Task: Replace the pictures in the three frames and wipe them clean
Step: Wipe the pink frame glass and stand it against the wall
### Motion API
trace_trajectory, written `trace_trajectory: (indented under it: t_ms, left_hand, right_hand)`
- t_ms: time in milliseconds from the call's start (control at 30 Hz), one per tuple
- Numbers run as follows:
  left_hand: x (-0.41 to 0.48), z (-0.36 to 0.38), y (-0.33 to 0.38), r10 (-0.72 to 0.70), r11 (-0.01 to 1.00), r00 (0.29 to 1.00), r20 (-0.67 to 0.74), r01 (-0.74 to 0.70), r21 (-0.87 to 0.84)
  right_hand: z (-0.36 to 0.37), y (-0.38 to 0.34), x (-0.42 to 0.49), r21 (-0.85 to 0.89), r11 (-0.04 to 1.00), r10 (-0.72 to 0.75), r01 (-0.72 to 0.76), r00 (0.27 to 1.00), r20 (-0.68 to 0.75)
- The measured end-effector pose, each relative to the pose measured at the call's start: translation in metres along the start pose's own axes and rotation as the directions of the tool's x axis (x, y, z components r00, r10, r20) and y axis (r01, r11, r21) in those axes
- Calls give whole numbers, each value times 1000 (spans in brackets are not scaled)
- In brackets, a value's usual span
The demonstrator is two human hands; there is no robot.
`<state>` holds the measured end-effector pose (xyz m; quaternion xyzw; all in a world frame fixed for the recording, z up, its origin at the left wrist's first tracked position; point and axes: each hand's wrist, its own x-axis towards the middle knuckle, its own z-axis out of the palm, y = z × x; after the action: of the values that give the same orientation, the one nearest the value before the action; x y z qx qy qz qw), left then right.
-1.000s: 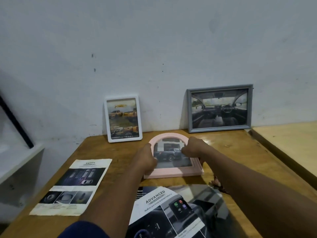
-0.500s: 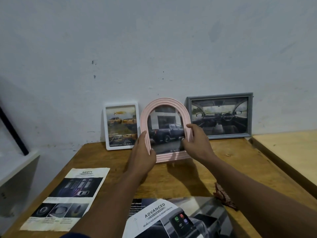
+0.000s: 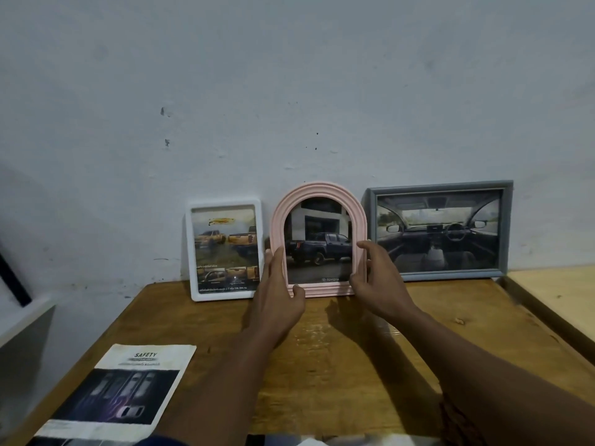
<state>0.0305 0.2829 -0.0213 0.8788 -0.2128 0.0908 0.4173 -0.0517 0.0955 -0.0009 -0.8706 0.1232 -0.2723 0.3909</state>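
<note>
Left hand point(image 3: 277, 291) at 9 o'clock, right hand point(image 3: 376, 281) at 3, lightly clasp the pink arched plastic frame point(image 3: 318, 194), likely steadying it upright against the wall point(image 3: 289, 91)

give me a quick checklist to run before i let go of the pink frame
1. Pink frame upright, base on the table: ok.
2. Back resting against the wall: cannot tell, hidden behind the frame.
3. Truck picture fills the arch opening: ok.
4. Clear of the white frame: ok, a narrow gap shows.
5. Clear of the grey frame: cannot tell, the edges look very close.
6. Left hand and right hand hold its two sides, steadying it: ok.
</note>
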Motion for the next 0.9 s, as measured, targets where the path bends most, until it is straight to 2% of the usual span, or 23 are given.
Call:
trace_trajectory:
  t_ms: [300, 600, 767, 900]
  left_hand:
    - [17, 13, -5, 4, 1000, 998, 66, -4, 1]
    - [0, -17, 7, -17, 1000, 994, 110, 15, 17]
    - [-28, -46, 19, 1, 998, 981, 196, -13, 60]
    - [-62, -65, 27, -31, 991, 968, 250, -3, 136]
  right_hand:
    - [7, 8, 18, -95, 995, 9, -4, 999, 49]
    - [-9, -18, 2, -193, 980, 60, -45, 996, 73]
    - [-24, -40, -30, -263, 964, 103, -51, 977, 188]
    - [-37, -54, -65, -289, 956, 156, -54, 926, 344]
